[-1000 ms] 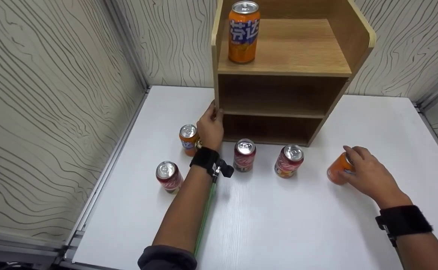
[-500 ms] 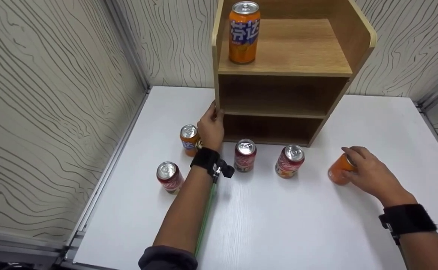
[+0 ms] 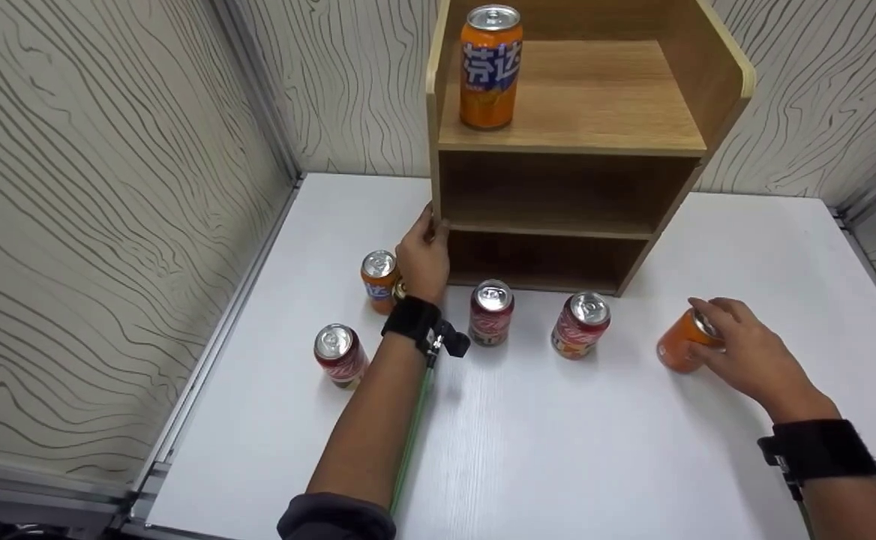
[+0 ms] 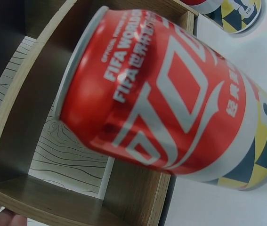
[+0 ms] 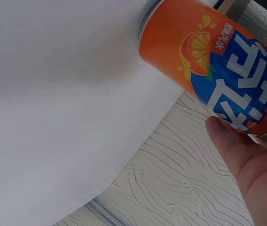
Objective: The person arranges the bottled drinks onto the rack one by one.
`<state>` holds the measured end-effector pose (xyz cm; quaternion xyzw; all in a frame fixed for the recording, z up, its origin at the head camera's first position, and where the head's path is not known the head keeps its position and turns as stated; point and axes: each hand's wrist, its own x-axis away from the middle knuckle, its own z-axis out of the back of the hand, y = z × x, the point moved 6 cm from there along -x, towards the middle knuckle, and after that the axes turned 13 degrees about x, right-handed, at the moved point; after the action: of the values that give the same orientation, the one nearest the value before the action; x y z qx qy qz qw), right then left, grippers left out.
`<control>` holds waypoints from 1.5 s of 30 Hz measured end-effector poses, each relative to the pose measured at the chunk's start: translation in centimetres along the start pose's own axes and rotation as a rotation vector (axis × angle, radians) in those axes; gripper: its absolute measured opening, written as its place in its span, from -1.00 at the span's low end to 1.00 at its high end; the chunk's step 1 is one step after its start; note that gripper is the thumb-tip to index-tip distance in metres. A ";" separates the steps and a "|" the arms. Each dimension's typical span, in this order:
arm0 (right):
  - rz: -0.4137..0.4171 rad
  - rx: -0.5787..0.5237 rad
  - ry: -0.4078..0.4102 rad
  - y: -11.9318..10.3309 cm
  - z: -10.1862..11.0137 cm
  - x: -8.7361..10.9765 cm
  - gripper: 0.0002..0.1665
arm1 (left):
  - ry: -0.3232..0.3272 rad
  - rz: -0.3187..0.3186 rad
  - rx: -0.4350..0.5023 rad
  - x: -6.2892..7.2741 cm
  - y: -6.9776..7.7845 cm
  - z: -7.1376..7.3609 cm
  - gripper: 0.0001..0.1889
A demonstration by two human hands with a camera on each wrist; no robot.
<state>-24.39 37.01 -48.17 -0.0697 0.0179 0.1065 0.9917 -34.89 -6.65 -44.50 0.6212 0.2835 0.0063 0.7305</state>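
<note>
In the head view my right hand (image 3: 757, 360) holds an orange soda can (image 3: 679, 346) on the white table, right of the wooden shelf. The right wrist view shows the same orange can (image 5: 222, 66) with its blue label, fingers and thumb around its top end. My left hand (image 3: 423, 259) grips the left side panel of the shelf (image 3: 573, 146), thumb by the front edge. A red cola can (image 4: 161, 99) fills much of the left wrist view, in front of the shelf. The left fingertips (image 4: 4, 219) show at that view's lower left corner.
Another orange can (image 3: 490, 75) stands on the top shelf board. On the table, an orange can (image 3: 379, 289) and a red can (image 3: 339, 356) stand left of my left arm. Two red cans, one left (image 3: 491, 319) and one right (image 3: 580, 330), stand before the shelf.
My right wrist has shifted slightly right and toward me, while the fingers stay on the orange can. The left hand keeps its place at the shelf.
</note>
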 end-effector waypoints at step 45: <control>0.140 0.185 0.388 -8.2 21.0 -3.1 -0.33 | 0.031 -0.007 -0.016 -0.1 -0.5 -0.2 -0.61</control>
<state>-25.18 31.38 -26.15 0.0039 0.2227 0.1574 0.9621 -35.23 -6.67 -44.95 0.6141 0.2971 0.0157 0.7310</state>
